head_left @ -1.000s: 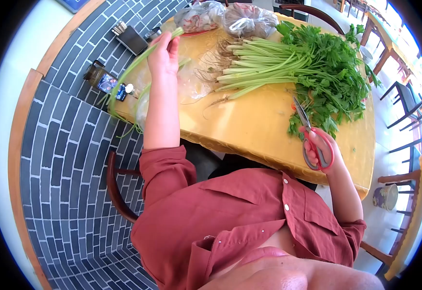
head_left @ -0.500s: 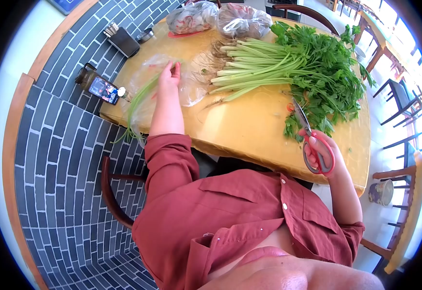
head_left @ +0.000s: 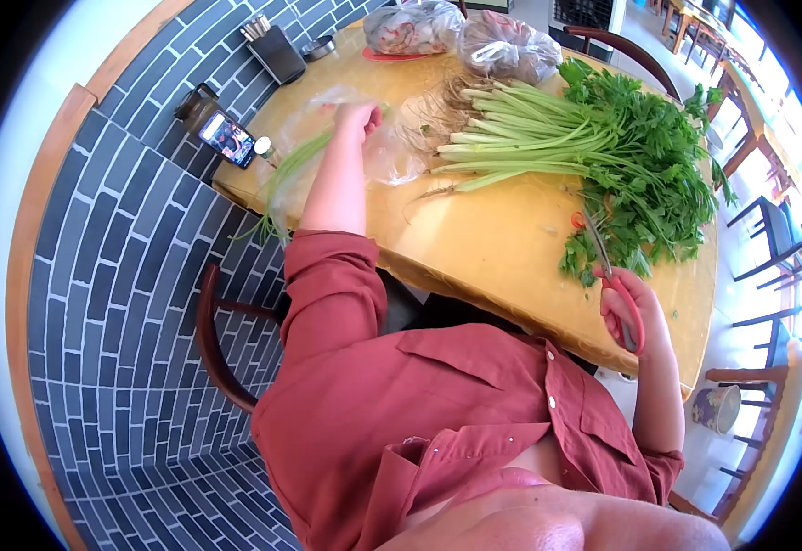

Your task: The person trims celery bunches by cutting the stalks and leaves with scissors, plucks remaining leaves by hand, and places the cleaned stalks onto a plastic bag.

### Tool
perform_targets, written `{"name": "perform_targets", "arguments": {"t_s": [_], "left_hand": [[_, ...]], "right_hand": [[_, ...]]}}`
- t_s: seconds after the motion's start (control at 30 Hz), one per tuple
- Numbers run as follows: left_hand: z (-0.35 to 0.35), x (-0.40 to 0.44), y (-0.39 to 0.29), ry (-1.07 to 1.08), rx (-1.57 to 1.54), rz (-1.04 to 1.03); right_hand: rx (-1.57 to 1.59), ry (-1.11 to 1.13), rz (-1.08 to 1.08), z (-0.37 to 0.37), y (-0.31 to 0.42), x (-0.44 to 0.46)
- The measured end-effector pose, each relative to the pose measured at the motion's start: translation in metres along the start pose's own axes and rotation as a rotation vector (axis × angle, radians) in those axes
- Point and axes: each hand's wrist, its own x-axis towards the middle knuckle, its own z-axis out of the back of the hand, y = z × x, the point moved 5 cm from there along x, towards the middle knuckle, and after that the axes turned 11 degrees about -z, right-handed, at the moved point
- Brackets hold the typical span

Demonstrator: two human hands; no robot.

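Over the clear plastic bag (head_left: 392, 165) at the table's left side, my left hand (head_left: 358, 119) has its fingers curled in. What they grip, if anything, is hidden. A few thin celery stalks (head_left: 304, 158) lie beside that hand on the bag, their leafy ends hanging past the table edge. My right hand (head_left: 629, 298) is closed around red-handled scissors (head_left: 635, 321), blades pointing up toward the leaves. A big bunch of celery (head_left: 530, 133) lies across the table, roots to the left and leaves to the right.
Two filled plastic bags (head_left: 509, 46) sit at the far edge of the yellow-covered table (head_left: 474, 230). A phone (head_left: 227, 140) leans near a dark bottle (head_left: 197, 108) by the brick wall. A chopstick holder (head_left: 272, 53) stands behind. Wooden chairs (head_left: 220, 340) surround the table.
My left hand's fingers, spread earlier, are now curled in over the bag. The scissors have turned slightly in my right hand. The whole view has shifted a little.
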Motion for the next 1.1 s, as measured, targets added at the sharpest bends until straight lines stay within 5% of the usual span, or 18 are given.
{"name": "perform_targets", "arguments": {"t_s": [0.03,0.17,0.47,0.57,0.7,0.9,1.1], "left_hand": [[-0.006,-0.01,-0.02,0.002,0.195,-0.071],[-0.063,-0.057,-0.088,0.213,0.162,-0.427],[-0.187,-0.194,-0.124,0.771,0.581,-1.091],[-0.209,-0.215,-0.099,0.769,0.824,-1.353],[-0.216,-0.213,-0.075,0.895,0.91,-1.281],[-0.209,-0.199,-0.095,0.627,0.8,-1.281],[-0.208,-0.176,-0.078,0.61,0.94,-1.252]], "right_hand": [[-0.252,-0.091,0.055,0.005,0.003,0.002],[-0.975,-0.306,0.364,0.005,0.024,0.001],[-0.853,-0.154,0.381,0.03,0.033,0.022],[-0.842,-0.043,0.403,0.032,0.048,0.005],[-0.83,0.046,0.335,0.047,0.039,-0.009],[-0.98,-0.086,0.294,0.076,0.02,-0.017],[-1.023,-0.093,0.245,0.077,0.017,-0.016]]}}
